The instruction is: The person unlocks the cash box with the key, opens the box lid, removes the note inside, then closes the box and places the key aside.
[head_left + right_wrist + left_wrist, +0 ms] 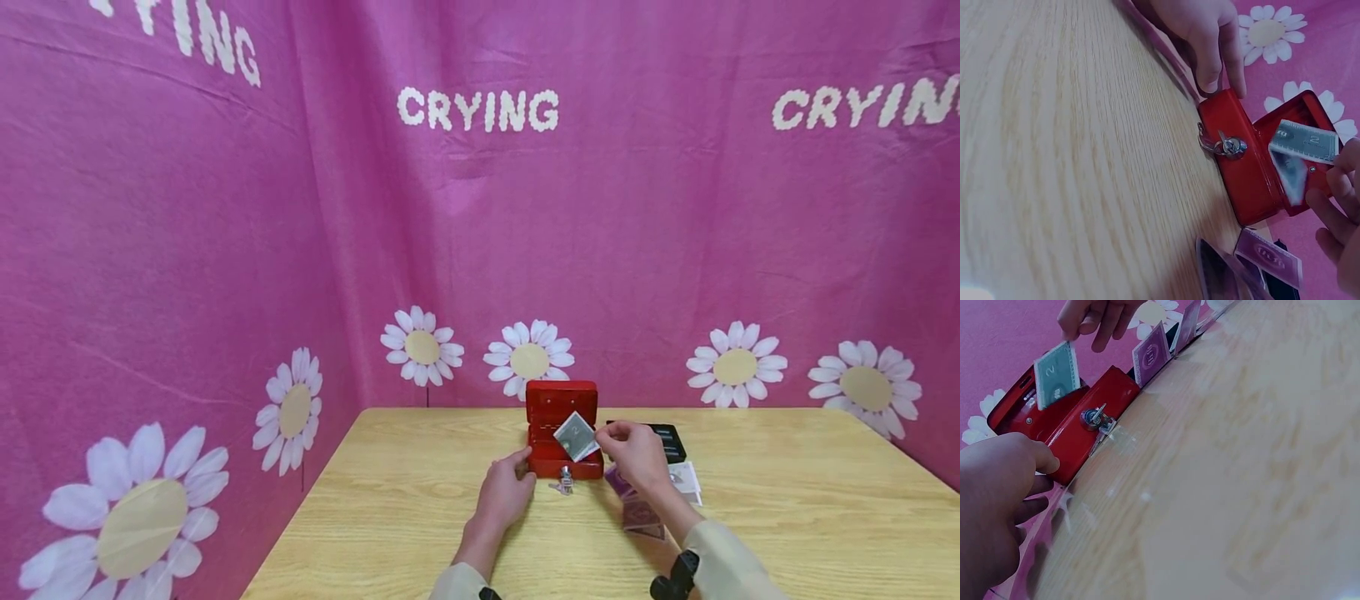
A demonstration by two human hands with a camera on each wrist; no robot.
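Observation:
A red metal cash box [543, 468] stands on the table with its lid [551, 398] raised. My left hand [506, 492] rests against the box's left end, thumb and forefinger touching it near the front corner. Over the open box, my right hand [636, 454] pinches a green banknote [576, 437] by its edge between thumb and finger. The note carries a figure 2 and, in the right wrist view, looks folded, with a second leaf hanging down. Keys [1210, 145] hang from the lock [1233, 147] in the box front. The box's floor is mostly hidden.
Right of the box lie folded purple banknotes [643, 517], a pale banknote [686, 479] and a black tray [669, 442] with compartments. Wood-grained table [405, 500] surrounds them. Behind and to the left hangs a pink curtain [630, 233] with daisies.

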